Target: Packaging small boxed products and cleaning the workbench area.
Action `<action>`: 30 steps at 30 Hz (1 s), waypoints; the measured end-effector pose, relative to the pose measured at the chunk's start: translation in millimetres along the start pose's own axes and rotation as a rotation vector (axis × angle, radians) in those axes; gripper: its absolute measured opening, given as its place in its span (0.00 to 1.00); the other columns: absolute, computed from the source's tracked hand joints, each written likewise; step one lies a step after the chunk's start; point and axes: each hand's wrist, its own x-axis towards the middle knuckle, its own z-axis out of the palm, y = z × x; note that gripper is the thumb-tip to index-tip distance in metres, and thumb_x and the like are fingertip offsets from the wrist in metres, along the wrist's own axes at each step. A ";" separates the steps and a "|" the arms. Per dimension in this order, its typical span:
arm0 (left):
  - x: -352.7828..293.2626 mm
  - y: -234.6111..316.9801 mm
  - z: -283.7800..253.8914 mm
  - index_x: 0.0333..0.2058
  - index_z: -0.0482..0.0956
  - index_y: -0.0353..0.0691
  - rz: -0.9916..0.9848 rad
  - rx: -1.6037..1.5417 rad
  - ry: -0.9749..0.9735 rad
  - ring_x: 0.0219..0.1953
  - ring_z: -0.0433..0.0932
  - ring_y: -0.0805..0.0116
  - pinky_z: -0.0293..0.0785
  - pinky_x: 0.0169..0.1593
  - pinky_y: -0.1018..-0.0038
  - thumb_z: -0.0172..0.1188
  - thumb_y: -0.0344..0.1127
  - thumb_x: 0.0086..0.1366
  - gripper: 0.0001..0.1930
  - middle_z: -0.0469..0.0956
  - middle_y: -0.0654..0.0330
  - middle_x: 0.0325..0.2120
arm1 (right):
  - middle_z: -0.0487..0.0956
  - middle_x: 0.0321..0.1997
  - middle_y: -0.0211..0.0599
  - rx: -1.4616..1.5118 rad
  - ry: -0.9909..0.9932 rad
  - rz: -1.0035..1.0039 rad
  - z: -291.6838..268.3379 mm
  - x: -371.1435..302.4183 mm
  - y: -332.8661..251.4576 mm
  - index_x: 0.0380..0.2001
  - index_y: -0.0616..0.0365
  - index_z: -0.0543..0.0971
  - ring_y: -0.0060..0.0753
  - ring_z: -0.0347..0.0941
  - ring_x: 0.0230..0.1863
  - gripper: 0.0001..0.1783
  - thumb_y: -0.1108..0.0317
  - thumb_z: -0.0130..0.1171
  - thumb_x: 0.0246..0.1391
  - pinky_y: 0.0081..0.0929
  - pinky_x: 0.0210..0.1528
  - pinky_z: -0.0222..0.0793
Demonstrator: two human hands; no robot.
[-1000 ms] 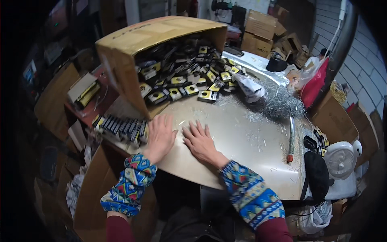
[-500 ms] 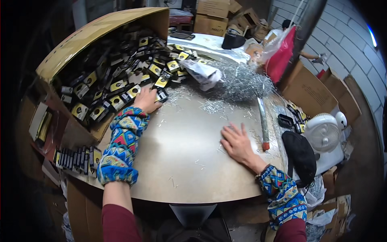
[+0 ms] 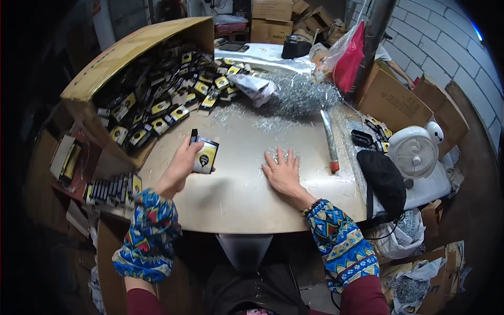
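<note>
The left hand (image 3: 181, 164) grips one small black-and-yellow box (image 3: 206, 156) between thumb and fingers; the printed yellow face is turned up toward the wearer. A narrow black part projects above the box's upper left corner. The held box is positioned over the left-centre of the tabletop (image 3: 252, 207), in front of the large carton (image 3: 142, 52).

The right hand (image 3: 284, 172) is palm down on the tabletop, fingers spread wide, holding no box. Thin loose metal pieces (image 3: 273, 124) lie near its fingertips and farther back.

The large carton rests on its side at the left, opening toward the work surface. A heap of matching boxes (image 3: 178, 113) fills it and spills onto the tabletop. A row of boxes (image 3: 113, 190) stands on edge at the near left corner.

At the rear, a crumpled white wrapper (image 3: 255, 88) lies against a tangled metal pile (image 3: 307, 93). To the right are a red-ended tube (image 3: 328, 137), a black cloth item (image 3: 386, 181) and a white fan (image 3: 417, 153). A pink bag (image 3: 350, 63) hangs behind.
</note>
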 end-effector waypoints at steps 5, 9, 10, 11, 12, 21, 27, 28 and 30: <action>-124.4 -13.8 -4.4 0.43 0.74 0.36 -0.150 -0.350 0.086 0.30 0.80 0.76 0.79 0.34 0.76 0.52 0.39 0.71 0.12 0.80 0.63 0.32 | 0.60 0.68 0.58 0.913 0.060 -0.080 -18.4 -28.2 13.9 0.56 0.51 0.76 0.69 0.51 0.69 0.22 0.54 0.53 0.62 0.53 0.68 0.50; -194.4 -72.3 -3.6 0.46 0.74 0.38 -0.234 -0.557 0.239 0.40 0.79 0.76 0.77 0.43 0.77 0.49 0.38 0.72 0.12 0.79 0.65 0.39 | 0.57 0.70 0.60 0.358 0.119 -0.219 -16.7 -35.9 14.0 0.62 0.52 0.70 0.63 0.49 0.71 0.27 0.53 0.53 0.62 0.47 0.70 0.48; -208.7 -95.9 -4.5 0.46 0.74 0.40 -0.242 -0.538 0.278 0.41 0.78 0.76 0.77 0.43 0.76 0.48 0.38 0.72 0.11 0.78 0.65 0.40 | 0.58 0.69 0.61 0.291 0.117 -0.265 -16.6 -33.8 -1.8 0.62 0.52 0.70 0.64 0.50 0.70 0.28 0.51 0.53 0.62 0.48 0.70 0.48; -221.2 -120.4 -2.7 0.46 0.74 0.42 -0.252 -0.519 0.312 0.42 0.77 0.75 0.76 0.44 0.75 0.47 0.38 0.72 0.11 0.78 0.66 0.40 | 0.59 0.68 0.61 0.221 0.117 -0.308 -14.6 -31.6 -16.1 0.62 0.52 0.69 0.65 0.51 0.70 0.29 0.50 0.53 0.61 0.50 0.70 0.48; -231.2 -143.7 4.6 0.46 0.74 0.43 -0.319 -0.548 0.293 0.42 0.77 0.75 0.76 0.43 0.74 0.46 0.38 0.72 0.11 0.77 0.66 0.40 | 0.62 0.66 0.61 0.260 0.144 -0.378 -8.0 -28.2 -25.7 0.60 0.50 0.71 0.64 0.53 0.69 0.28 0.50 0.51 0.61 0.51 0.70 0.48; -267.8 -210.8 87.1 0.43 0.76 0.35 -0.457 -0.163 -0.020 0.34 0.71 0.80 0.68 0.39 0.82 0.53 0.29 0.63 0.11 0.75 0.66 0.32 | 0.60 0.68 0.54 0.176 0.040 -0.461 7.2 -118.4 -97.8 0.59 0.56 0.69 0.65 0.50 0.70 0.24 0.57 0.49 0.64 0.56 0.69 0.46; -274.9 -204.1 111.9 0.36 0.74 0.42 -0.628 -0.540 0.186 0.26 0.65 0.83 0.58 0.27 0.82 0.53 0.32 0.62 0.04 0.70 0.71 0.24 | 0.53 0.69 0.68 0.179 -0.162 -0.477 -22.2 -171.3 -101.5 0.64 0.68 0.60 0.76 0.41 0.71 0.33 0.53 0.47 0.65 0.59 0.69 0.41; -276.1 -203.6 112.7 0.36 0.74 0.44 -0.600 -0.565 0.175 0.26 0.65 0.85 0.57 0.27 0.82 0.53 0.32 0.62 0.04 0.71 0.72 0.24 | 0.54 0.69 0.67 0.192 -0.236 -0.507 -34.1 -174.9 -99.2 0.64 0.67 0.60 0.75 0.41 0.71 0.33 0.54 0.48 0.65 0.58 0.70 0.43; -280.7 -209.2 110.5 0.40 0.74 0.42 -0.555 -0.628 0.165 0.29 0.67 0.84 0.61 0.29 0.82 0.52 0.32 0.63 0.08 0.72 0.70 0.28 | 0.60 0.66 0.64 0.303 -0.393 -0.522 -55.7 -175.8 -97.7 0.64 0.64 0.61 0.69 0.44 0.72 0.31 0.56 0.50 0.64 0.50 0.70 0.47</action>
